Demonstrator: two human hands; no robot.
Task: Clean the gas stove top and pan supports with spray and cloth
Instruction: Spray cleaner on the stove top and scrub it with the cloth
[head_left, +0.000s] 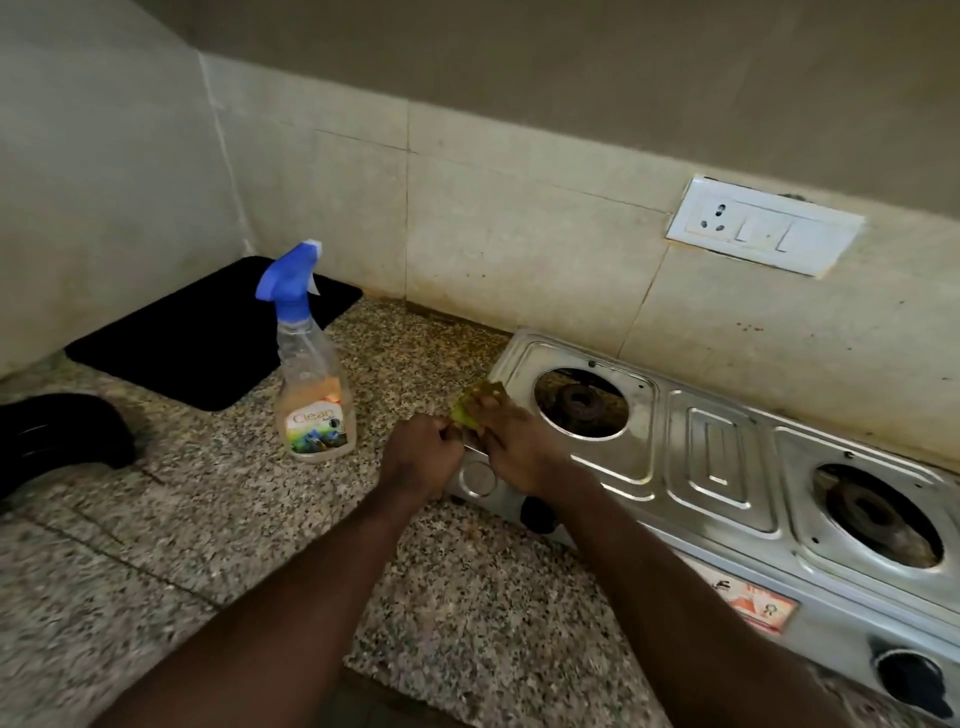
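fingers (488, 402) of both hands curled tight around green cloth (475, 408)

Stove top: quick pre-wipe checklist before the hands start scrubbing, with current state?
1. Cloth in hand: ok. The yellow-green cloth is held between the left hand and the right hand at the stove's left edge.
2. Spray bottle within reach: ok. The spray bottle stands upright on the counter, left of the stove.
3. Pan supports off: ok. Both burners, left and right, are bare.
4. Burners unlit: ok, no flame visible.
5. Surface already sprayed: cannot tell.
6. Knobs off: cannot tell. The knob is blurred.
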